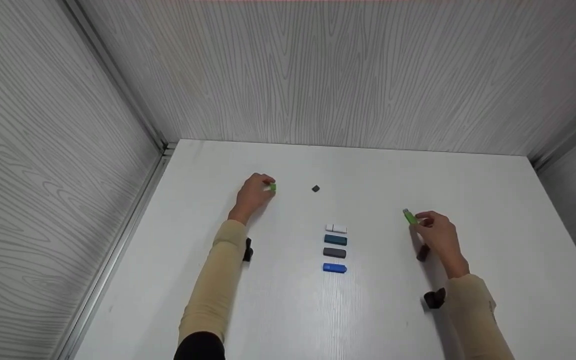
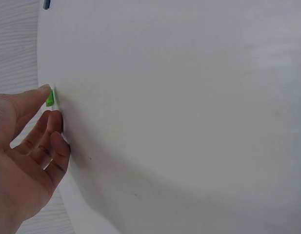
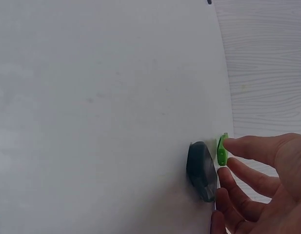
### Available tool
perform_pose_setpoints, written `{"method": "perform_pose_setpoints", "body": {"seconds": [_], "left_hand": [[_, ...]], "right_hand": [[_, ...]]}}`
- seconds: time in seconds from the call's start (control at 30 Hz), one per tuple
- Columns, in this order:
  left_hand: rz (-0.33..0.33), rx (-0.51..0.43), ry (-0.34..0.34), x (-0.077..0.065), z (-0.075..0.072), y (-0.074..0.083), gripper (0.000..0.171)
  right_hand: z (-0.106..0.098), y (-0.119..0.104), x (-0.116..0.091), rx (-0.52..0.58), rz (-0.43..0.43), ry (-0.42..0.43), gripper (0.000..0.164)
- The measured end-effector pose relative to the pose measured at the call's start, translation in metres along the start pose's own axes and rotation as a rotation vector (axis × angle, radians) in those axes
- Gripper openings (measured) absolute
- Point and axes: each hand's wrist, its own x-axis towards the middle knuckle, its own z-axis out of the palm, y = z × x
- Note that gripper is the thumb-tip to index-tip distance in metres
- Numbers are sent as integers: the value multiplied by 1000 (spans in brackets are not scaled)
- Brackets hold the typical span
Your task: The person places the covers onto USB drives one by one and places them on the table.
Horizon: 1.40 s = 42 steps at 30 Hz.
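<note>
Left hand (image 1: 254,194): a small green piece (image 1: 272,187) is pinched at the tips of thumb and fingers.
Right hand (image 1: 438,234): a green stick (image 1: 410,216) is grasped between thumb and fingers, its greyish end pointed away from them.
Dark object (image 3: 201,170): seen just beside the right fingers; whether it is touched by them cannot be told.
Dark square (image 1: 316,188): laid on the white worktop (image 1: 288,310), near the left fingers and to their right.
Row of four: a white stick (image 1: 336,228), a teal stick (image 1: 335,240), a grey stick (image 1: 334,252) and a blue stick (image 1: 334,268) are lined up between both hands' fingers, nearer the wearer than the left ones.
</note>
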Motion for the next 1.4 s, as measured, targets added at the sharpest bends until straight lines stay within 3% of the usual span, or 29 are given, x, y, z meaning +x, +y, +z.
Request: {"method": "perform_pose_setpoints", "body": {"seconds": [0.43, 0.73, 1.4], "left_hand": [[6, -7, 7, 1, 1, 1, 31], [-25, 19, -10, 4, 2, 6, 32], [-6, 63, 19, 4, 5, 5, 26]], "right_hand": [[2, 1, 1, -21, 13, -9, 49], [2, 2, 1, -31, -19, -4, 52], [4, 1, 3, -29, 10, 4, 51]]}}
